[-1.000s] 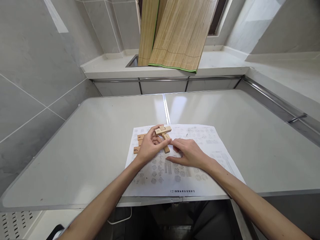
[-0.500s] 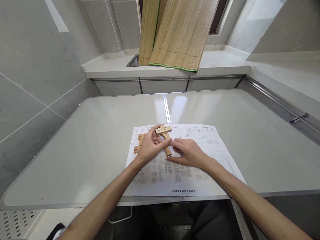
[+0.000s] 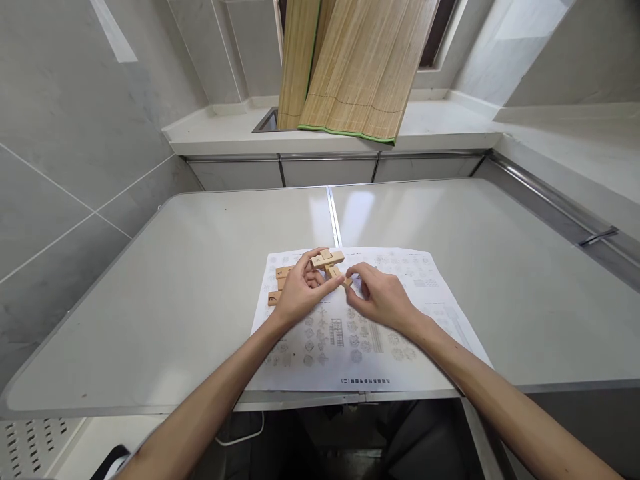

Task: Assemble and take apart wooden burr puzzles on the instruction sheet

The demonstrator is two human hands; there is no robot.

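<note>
My left hand (image 3: 300,292) holds several notched wooden puzzle pieces (image 3: 327,261) over the sheet, thumb in front and fingers behind. The upper piece lies crosswise, with another slanting below it. My right hand (image 3: 383,297) pinches the end of a short wooden stick (image 3: 347,283) between thumb and fingertips, at the lower right of the held pieces. Whether this stick is joined to them is hidden by the left thumb. More wooden pieces with dark marks (image 3: 273,299) lie on the paper left of my left hand, partly covered by it.
A printed sheet with small diagrams (image 3: 360,367) lies under both hands on the white table (image 3: 165,300). A seam (image 3: 333,217) crosses the tabletop. Beyond it are a ledge (image 3: 225,137) and a hanging bamboo mat (image 3: 360,73).
The stick that pointed down toward me now points right, with its end in my right hand's fingers. My right hand has risen slightly and closed its pinch. My left hand stays in place.
</note>
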